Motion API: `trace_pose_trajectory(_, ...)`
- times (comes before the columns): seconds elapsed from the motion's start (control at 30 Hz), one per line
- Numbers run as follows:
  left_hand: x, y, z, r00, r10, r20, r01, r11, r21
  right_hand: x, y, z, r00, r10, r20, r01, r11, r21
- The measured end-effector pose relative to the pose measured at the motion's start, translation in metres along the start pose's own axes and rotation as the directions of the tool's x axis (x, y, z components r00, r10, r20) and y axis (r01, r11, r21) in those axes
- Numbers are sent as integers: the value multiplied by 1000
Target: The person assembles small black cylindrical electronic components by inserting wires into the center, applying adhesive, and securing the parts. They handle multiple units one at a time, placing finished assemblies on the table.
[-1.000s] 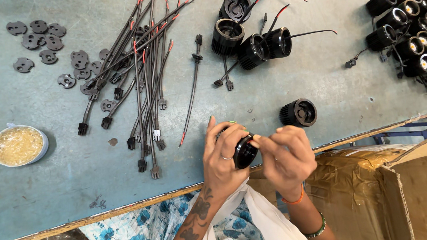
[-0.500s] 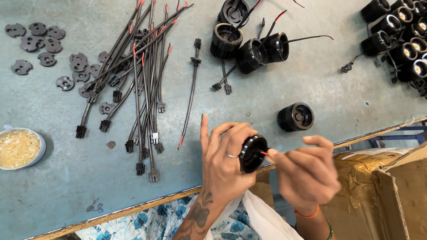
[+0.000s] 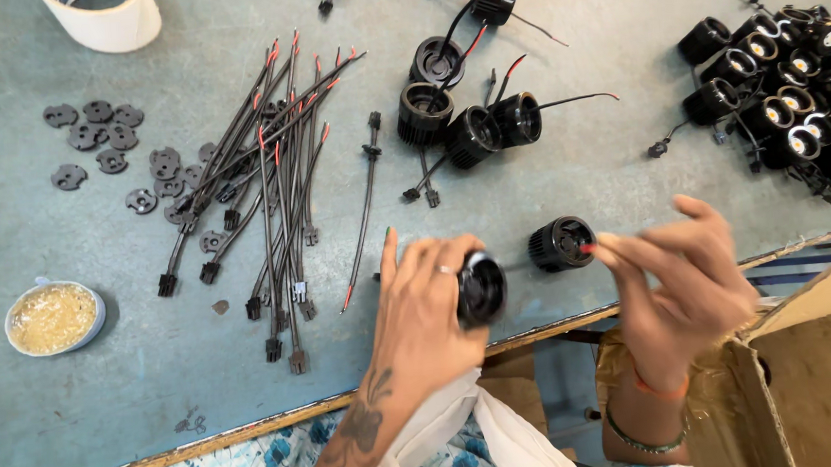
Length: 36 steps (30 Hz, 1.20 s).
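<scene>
At lower centre: left hand (image 3: 425, 306) gripping round black ribbed lamp housing (image 3: 481, 287) | right hand (image 3: 677, 279) pinching red-tipped wire (image 3: 589, 248) | finished black lamps (image 3: 796, 100) piling upper right; loose black wire leads (image 3: 270, 175) waiting.

Your left hand (image 3: 427, 306) grips a round black lamp housing (image 3: 481, 288), fingers wrapped over its top. Your right hand (image 3: 677, 283) is just to its right, apart from it, pinching a thin red-tipped wire (image 3: 587, 248). Another black housing (image 3: 560, 244) lies on the table (image 3: 107, 421) between and just beyond both hands. A bundle of black cables (image 3: 271, 185) lies farther left.
</scene>
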<state>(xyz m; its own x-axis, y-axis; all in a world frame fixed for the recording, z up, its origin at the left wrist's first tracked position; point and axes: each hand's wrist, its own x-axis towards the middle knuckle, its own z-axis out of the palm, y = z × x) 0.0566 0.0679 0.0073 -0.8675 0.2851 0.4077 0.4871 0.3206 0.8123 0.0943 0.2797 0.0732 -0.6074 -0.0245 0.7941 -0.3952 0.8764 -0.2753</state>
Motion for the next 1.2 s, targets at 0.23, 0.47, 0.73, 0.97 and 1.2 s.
trace_pose_trajectory(0.23,51,-38,60,1000,-7,-3,8,981,196,12,35,30,986,166,-16,-166,982,-88)
trace_pose_trajectory(0.47,72,-62,94,986,47,-158,-2,962,272,-8,70,22,956,283,82,-270,953,-135)
trace_pose_trajectory(0.73,59,-79,37,973,-44,-226,158,840,518,-59,80,33,834,414,364,-435,900,-27)
trace_pose_trajectory(0.97,49,-81,14,949,-225,-221,315,729,608,-65,64,46,802,390,452,-490,862,127)
trace_pose_trajectory(1.2,32,-88,16,933,-285,-221,356,635,686,-66,18,59,791,128,598,-428,815,392)
